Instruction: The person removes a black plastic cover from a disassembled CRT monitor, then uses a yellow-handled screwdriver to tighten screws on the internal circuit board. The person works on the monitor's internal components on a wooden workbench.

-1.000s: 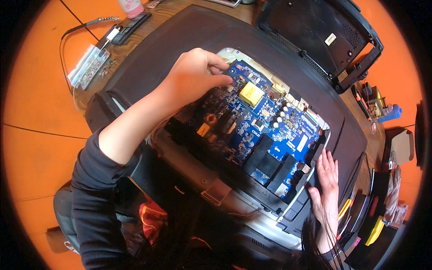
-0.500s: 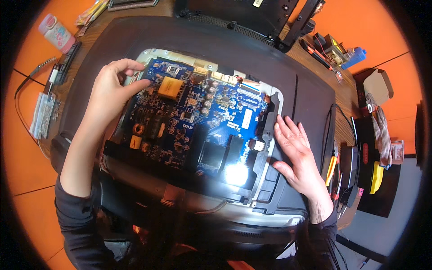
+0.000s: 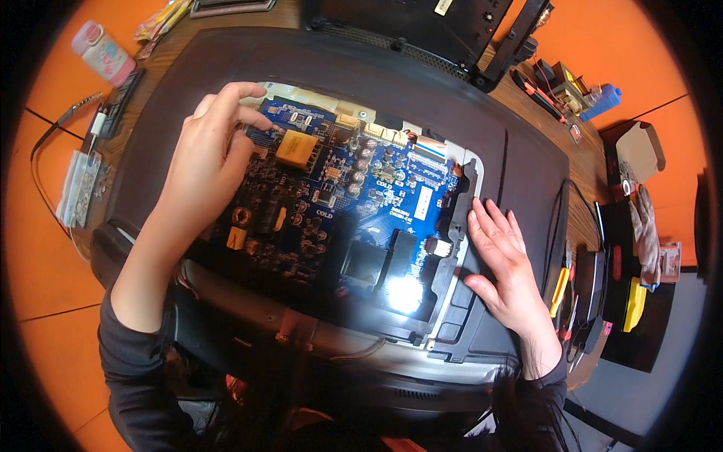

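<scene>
A blue circuit board with a yellow transformer lies on a metal frame set in a large dark panel. Over the board's far left corner is my left hand, fingers bent and apart, fingertips at or near the board edge; nothing shows between them. Its thumb is near the transformer. My right hand rests open, palm down with fingers stretched, on the dark panel beside a black plastic strip along the board's right edge. A bright glare spot hides part of the board's near right area.
A black stand-like housing stands at the far edge. On the left are a pink-and-white bottle and a clear bag. Pliers, a cardboard box, a glove and a yellow-handled tool lie on the right.
My left hand has shifted along the board's far left corner, its index finger now reaching further out. The right hand stays on the panel. The whole view has moved slightly.
</scene>
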A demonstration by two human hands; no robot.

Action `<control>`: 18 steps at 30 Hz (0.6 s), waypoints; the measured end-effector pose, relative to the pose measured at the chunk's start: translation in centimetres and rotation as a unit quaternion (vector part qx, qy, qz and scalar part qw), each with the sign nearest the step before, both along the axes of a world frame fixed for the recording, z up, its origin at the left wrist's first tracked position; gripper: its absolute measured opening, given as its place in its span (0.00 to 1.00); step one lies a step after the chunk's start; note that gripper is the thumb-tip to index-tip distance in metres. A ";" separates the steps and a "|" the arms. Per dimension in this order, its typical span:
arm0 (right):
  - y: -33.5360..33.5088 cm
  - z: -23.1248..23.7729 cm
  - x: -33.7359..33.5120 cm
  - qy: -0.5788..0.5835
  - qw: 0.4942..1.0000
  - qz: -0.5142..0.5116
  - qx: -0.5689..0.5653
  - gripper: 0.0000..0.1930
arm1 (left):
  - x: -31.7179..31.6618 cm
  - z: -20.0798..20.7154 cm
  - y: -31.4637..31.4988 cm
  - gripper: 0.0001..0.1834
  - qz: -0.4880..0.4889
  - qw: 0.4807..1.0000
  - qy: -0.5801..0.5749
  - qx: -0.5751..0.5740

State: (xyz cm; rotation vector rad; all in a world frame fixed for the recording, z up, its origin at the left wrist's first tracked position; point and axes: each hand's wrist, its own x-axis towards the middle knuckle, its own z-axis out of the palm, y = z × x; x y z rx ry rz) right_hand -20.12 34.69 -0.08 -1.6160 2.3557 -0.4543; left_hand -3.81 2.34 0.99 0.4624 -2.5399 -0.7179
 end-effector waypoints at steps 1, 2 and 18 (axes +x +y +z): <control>0.1 0.0 0.0 -0.008 1.000 -0.004 -0.002 0.39 | 0.1 -0.1 0.1 0.24 0.010 1.000 -0.004 -0.023; 0.1 0.0 -0.1 -0.003 1.000 -0.003 -0.002 0.38 | 0.1 -0.3 0.1 0.25 0.020 0.999 -0.009 -0.047; 0.0 -0.1 -1.5 0.063 0.995 0.073 0.014 0.30 | -1.2 -1.4 0.3 0.17 0.021 0.996 -0.051 -0.070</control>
